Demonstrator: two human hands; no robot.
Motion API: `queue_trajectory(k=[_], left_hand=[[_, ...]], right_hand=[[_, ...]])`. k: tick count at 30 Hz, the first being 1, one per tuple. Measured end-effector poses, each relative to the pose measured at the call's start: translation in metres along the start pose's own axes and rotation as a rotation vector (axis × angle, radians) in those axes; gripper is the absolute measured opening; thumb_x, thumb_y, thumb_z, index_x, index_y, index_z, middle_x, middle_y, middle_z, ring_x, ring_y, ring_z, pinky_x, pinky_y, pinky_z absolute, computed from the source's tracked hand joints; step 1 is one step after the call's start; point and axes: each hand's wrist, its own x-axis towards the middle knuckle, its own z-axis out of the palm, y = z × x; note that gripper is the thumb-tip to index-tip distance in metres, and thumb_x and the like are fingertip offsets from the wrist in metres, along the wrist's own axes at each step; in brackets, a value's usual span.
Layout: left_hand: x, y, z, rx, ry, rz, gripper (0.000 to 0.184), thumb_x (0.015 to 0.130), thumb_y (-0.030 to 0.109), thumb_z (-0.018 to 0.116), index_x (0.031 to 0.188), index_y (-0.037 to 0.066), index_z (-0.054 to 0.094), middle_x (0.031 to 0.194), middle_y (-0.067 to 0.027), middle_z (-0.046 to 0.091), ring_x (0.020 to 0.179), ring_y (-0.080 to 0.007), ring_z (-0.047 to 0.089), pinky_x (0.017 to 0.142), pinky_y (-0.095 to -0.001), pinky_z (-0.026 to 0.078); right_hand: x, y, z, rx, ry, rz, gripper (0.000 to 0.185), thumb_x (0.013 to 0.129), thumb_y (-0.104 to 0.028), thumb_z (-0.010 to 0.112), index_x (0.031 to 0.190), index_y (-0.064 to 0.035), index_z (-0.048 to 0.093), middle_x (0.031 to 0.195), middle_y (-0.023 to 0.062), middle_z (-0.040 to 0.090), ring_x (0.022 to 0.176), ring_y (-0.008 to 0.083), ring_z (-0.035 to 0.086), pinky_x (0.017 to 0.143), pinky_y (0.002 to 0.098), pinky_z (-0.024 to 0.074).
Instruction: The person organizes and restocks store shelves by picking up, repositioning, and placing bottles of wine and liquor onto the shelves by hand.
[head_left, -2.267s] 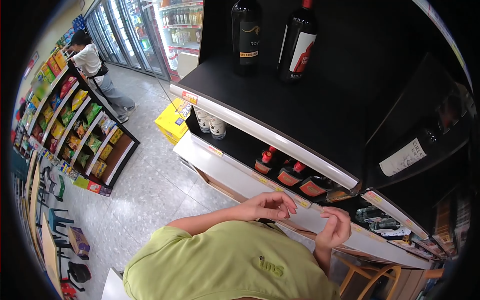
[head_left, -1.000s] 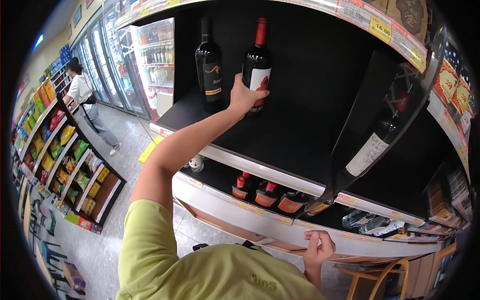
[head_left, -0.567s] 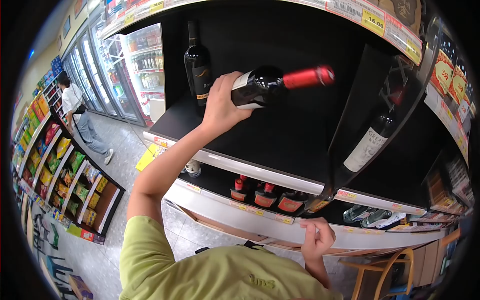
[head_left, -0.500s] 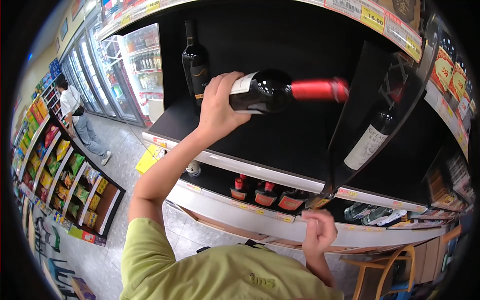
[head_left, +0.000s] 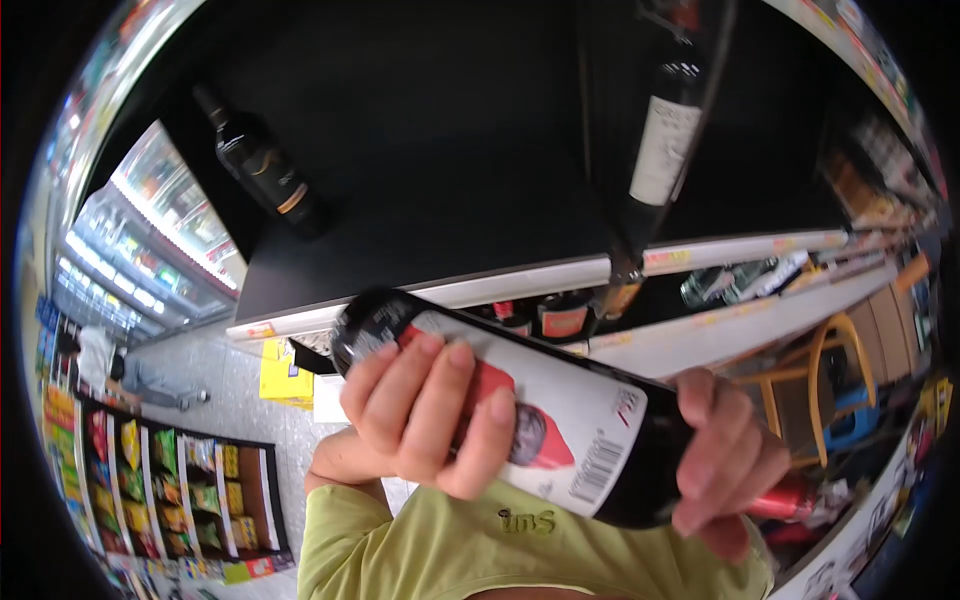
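Observation:
A dark wine bottle lies tilted across my chest, its base up to the left and its red neck down to the right. Its white label, with a red picture and a barcode, faces me. My left hand is closed round the body near the base. Round the shoulder, my right hand is closed as well. Behind them, the black shelf carries another dark wine bottle at its left. Farther right, a bottle with a white label appears by the divider.
Red-labelled bottles stand on the lower shelf, with clear bottles lying farther right. A snack rack and a person in a white top are at left. A yellow box is below the shelf; a wooden chair is at right.
The wine bottle has come down from in front of the shelf to my chest, its label turned into view. My right hand has risen and taken hold of it. The view has tilted.

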Motion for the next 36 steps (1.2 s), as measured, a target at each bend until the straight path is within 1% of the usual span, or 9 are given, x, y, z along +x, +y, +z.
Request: queue_trajectory(k=[2,3,4,6,11,17,22,27,36], left_hand=[[-0.003,0.013,0.006,-0.12,0.033,0.054,0.026,0.093,0.013,0.063,0.116,0.012,0.05,0.103,-0.0113,0.064,0.088,-0.0222,0.062,0.076,-0.0347,0.051],[-0.004,0.022,0.012,-0.14,0.067,0.034,0.025,0.094,0.012,0.062,0.116,0.01,0.05,0.1,-0.0126,0.064,0.086,-0.0219,0.063,0.072,-0.0335,0.053],[-0.005,0.03,0.016,-0.209,0.06,-0.01,0.024,0.093,0.011,0.063,0.115,0.009,0.054,0.102,-0.0125,0.066,0.09,-0.0231,0.064,0.076,-0.036,0.054],[-0.002,0.044,0.021,-0.418,-0.035,-0.155,0.026,0.09,0.011,0.066,0.114,0.008,0.059,0.104,-0.0115,0.066,0.094,-0.0251,0.065,0.079,-0.0369,0.055],[-0.04,0.053,0.039,-1.09,-0.571,-0.397,0.096,0.052,0.02,0.093,0.135,0.002,0.048,0.129,-0.0195,0.055,0.115,-0.0368,0.056,0.095,-0.0419,0.047],[-0.11,0.106,0.075,-1.66,-0.695,-0.622,0.092,0.057,0.023,0.093,0.134,0.0,0.047,0.126,-0.0162,0.057,0.116,-0.026,0.057,0.101,-0.0371,0.042],[-0.138,0.136,0.081,-2.141,-0.983,-0.942,0.084,0.064,0.023,0.09,0.132,-0.002,0.048,0.115,-0.0117,0.061,0.106,-0.017,0.057,0.095,-0.0303,0.044],[-0.134,0.153,0.073,-2.572,-1.272,-1.376,0.08,0.07,0.015,0.082,0.136,-0.007,0.044,0.123,-0.015,0.059,0.112,-0.0207,0.057,0.098,-0.0324,0.044],[-0.121,0.194,0.085,-2.71,-1.419,-1.445,0.078,0.079,0.038,0.07,0.138,-0.005,0.042,0.119,-0.0227,0.061,0.098,-0.029,0.067,0.079,-0.0417,0.058]], right_hand=[[0.015,-0.018,-0.014,0.067,-0.2,0.111,0.033,0.09,-0.043,0.07,0.086,-0.0162,0.051,0.086,-0.0083,0.072,0.09,0.0116,0.06,0.102,0.038,0.0341],[0.018,-0.04,-0.009,-0.084,-0.128,0.27,0.035,0.09,-0.044,0.069,0.085,-0.0159,0.049,0.079,-0.0075,0.071,0.088,0.0101,0.06,0.1,0.0385,0.0355],[0.017,-0.04,-0.011,-0.031,-0.054,0.218,0.033,0.089,-0.036,0.072,0.082,-0.0113,0.051,0.083,0.009,0.074,0.095,0.0242,0.066,0.104,0.0463,0.0406],[0.015,-0.045,-0.018,-0.084,-0.016,0.233,0.035,0.09,-0.039,0.07,0.085,-0.0115,0.05,0.084,0.0101,0.073,0.092,0.0256,0.065,0.106,0.0461,0.0389],[-0.002,-0.076,-0.013,-0.412,0.416,0.413,0.043,0.093,-0.05,0.061,0.079,-0.0132,0.044,0.069,0.0044,0.058,0.085,0.0236,0.058,0.104,0.0458,0.0423],[-0.025,-0.102,-0.015,-0.795,0.782,0.716,0.025,0.096,-0.024,0.059,0.1,0.0007,0.058,0.082,0.0084,0.061,0.09,0.0228,0.061,0.093,0.0366,0.0451],[-0.047,-0.119,-0.042,-0.846,1.048,0.859,0.025,0.091,-0.025,0.069,0.095,-0.0001,0.066,0.088,0.0114,0.071,0.079,0.0159,0.067,0.073,0.0289,0.0537],[-0.068,-0.139,-0.06,-0.891,1.097,0.906,0.027,0.091,-0.025,0.069,0.098,0.0017,0.067,0.091,0.0129,0.072,0.077,0.0163,0.068,0.072,0.0291,0.0548],[-0.055,-0.173,-0.108,-0.749,1.11,0.931,0.022,0.091,-0.019,0.067,0.102,-0.0009,0.061,0.096,0.0171,0.071,0.094,0.0256,0.068,0.083,0.0361,0.055]])
